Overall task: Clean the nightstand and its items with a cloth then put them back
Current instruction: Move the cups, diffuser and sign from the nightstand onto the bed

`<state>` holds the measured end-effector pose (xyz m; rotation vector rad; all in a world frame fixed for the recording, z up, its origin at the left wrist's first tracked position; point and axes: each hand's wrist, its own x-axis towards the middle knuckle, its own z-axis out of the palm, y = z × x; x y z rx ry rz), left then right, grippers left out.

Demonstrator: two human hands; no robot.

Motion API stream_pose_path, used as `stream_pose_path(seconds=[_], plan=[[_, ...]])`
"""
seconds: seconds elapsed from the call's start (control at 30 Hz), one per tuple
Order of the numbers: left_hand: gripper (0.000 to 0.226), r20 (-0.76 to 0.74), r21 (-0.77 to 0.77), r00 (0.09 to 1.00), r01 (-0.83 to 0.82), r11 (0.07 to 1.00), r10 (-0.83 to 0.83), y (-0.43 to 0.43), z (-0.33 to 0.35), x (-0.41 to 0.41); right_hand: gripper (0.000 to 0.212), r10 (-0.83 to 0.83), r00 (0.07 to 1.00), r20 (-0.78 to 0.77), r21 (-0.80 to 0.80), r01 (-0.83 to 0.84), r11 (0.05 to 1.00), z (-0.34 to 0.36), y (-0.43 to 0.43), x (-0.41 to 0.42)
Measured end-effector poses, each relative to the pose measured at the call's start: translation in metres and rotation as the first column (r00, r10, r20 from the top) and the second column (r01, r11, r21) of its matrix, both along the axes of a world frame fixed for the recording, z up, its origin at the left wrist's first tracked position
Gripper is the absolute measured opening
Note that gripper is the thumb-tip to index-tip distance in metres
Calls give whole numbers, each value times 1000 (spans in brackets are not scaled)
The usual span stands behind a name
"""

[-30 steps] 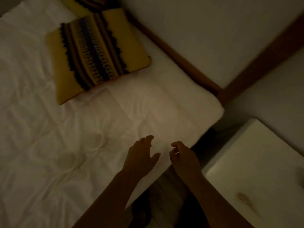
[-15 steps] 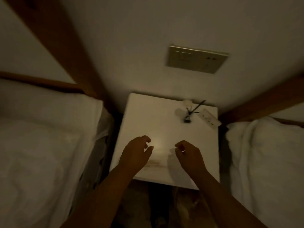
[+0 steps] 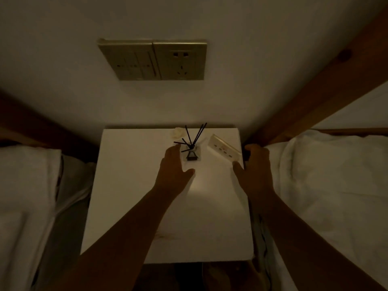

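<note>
Two empty hands, fingers apart, reach to the back of the bench [image 3: 130, 185]: the left hand [image 3: 174, 164] just beside the reed diffuser [image 3: 192, 153], the right hand [image 3: 255, 164] near the white remote [image 3: 224, 150]. Probably both items must come off before wiping.

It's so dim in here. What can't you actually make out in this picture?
Head view only:
- Right hand: fingertips curl past the nightstand's shadowed edge; whether they hold anything is unclear.
- Left hand: touching the diffuser or just beside it, too dim to tell.
- Pale lump behind the diffuser: small, dim, unidentifiable.
- White bar: markings too small.
- Nightstand's front: hidden under its own top.
</note>
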<state>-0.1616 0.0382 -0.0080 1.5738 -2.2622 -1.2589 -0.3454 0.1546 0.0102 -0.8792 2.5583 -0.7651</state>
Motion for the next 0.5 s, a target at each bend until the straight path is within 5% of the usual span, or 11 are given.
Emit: stream_pose_path(seconds=[0.2,0.33,0.5], plan=[[34,-118,-34,993,-30,999,26,-26,-16,-29,58,105,987,121,43,-111,993,-28,-22,-4],[44,-153,71,986,-51,996,61,-27,-30,-29,24,209,978,2,117,-208,971,-37,-30,-3],[47,-125,-57,992,-14,998,7,-23,-23,-2,25,303,953,1,135,-301,944,-30,-42,18]])
